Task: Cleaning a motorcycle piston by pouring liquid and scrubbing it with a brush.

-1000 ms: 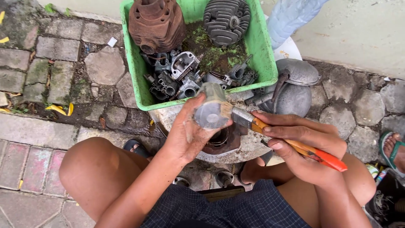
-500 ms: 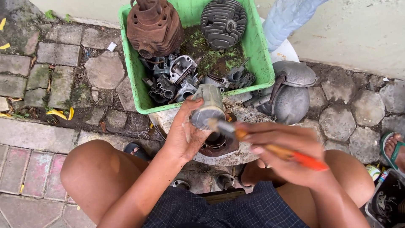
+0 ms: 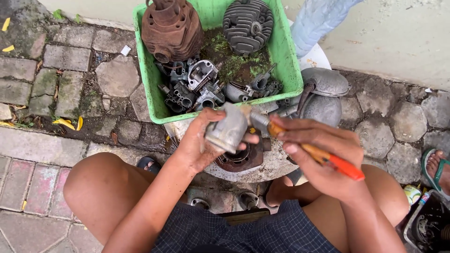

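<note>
— Tilted further over since half a second ago, the grey metal piston (image 3: 228,127) is now seen side-on, where its open end was turned up toward the camera before.

— And it is gripped by the left hand (image 3: 199,143), fingers closed around its skirt, above the round engine casing (image 3: 262,166) between the knees.

— An orange-handled tool (image 3: 307,151) is clasped in the right hand (image 3: 323,157), its metal tip brought against the piston's upper edge.

— So a fresh side has been presented to the tool; the working looks mid-course.

— Behind, a green plastic tub (image 3: 150,89) of engine parts is seen on the paving.
</note>
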